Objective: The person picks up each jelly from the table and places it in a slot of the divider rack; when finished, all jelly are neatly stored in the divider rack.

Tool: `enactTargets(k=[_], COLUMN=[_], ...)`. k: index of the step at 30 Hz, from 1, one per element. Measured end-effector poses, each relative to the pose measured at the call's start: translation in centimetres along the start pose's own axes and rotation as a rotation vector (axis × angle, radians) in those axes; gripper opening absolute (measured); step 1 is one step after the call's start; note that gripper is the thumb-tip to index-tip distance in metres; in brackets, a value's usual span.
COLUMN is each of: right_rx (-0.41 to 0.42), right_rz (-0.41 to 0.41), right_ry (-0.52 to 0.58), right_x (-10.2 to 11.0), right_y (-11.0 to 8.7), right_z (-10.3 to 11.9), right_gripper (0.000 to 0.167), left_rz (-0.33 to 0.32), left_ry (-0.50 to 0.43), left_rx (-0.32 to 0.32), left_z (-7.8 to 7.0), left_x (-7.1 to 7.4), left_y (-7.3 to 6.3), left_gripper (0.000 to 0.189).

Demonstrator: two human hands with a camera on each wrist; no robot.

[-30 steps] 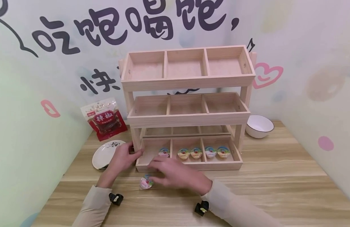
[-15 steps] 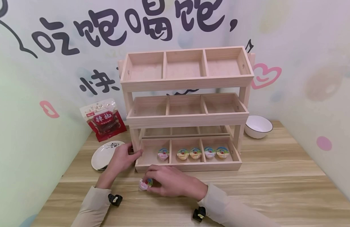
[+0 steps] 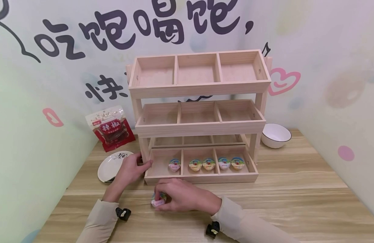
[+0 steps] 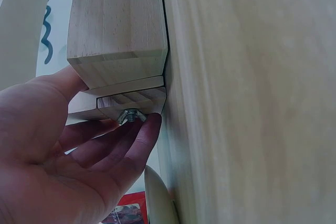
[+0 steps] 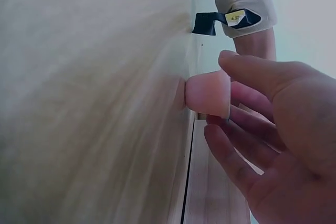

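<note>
In the head view, my left hand [image 3: 130, 172] grips the lower left corner of a three-tier wooden rack [image 3: 202, 90]. The left wrist view shows its fingertips at a wing nut [image 4: 131, 115], with the thumb partly hidden behind the wood. My right hand [image 3: 183, 195] pinches a small jelly cup [image 3: 159, 203] in front of the rack, its printed lid partly covered by the fingers. From the right wrist, the cup's pink tapered body [image 5: 207, 94] stands base down on the table, thumb and fingers at the lid edge.
The bottom tier holds several jelly cups, one pink-lidded cup [image 3: 174, 165] at left and pairs in the middle and right compartments. A plate [image 3: 106, 168] and a red chili packet [image 3: 114, 131] stand left of the rack; a white bowl [image 3: 276, 135] sits at right.
My right hand has come down onto the loose jelly cup and taken hold of it. The cup has shifted slightly right and its lid print has turned. My left hand stays on the rack.
</note>
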State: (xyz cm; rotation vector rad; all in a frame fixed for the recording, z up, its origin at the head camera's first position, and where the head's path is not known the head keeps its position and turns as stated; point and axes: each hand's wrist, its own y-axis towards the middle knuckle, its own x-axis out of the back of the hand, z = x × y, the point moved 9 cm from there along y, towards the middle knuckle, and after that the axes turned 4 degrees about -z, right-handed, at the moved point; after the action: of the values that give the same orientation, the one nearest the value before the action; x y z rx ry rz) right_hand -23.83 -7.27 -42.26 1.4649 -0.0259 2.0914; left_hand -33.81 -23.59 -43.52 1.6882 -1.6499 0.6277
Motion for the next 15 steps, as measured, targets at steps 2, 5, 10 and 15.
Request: enactTargets(k=[2, 5, 10, 15], right_rx=[0.001, -0.002, -0.013, 0.002], right_rz=[0.006, 0.016, 0.042, 0.063], right_ry=[0.001, 0.009, 0.046, 0.073], right_x=[-0.05, -0.12, -0.28, -0.39], right_y=[0.01, 0.0, 0.03, -0.01], right_z=[-0.01, -0.11, -0.42, -0.53], right_gripper=[0.016, 0.021, 0.029, 0.031], left_rz=[0.0, 0.002, 0.014, 0.019], left_ry=[0.002, 0.002, -0.009, -0.013], left_rx=[-0.006, -0.001, 0.015, 0.024], left_z=[-0.04, 0.0, 0.11, 0.18], left_x=[0.0, -0.02, -0.09, -0.12], left_y=[0.02, 0.03, 0.0, 0.01], left_gripper=[0.047, 0.047, 0.048, 0.048])
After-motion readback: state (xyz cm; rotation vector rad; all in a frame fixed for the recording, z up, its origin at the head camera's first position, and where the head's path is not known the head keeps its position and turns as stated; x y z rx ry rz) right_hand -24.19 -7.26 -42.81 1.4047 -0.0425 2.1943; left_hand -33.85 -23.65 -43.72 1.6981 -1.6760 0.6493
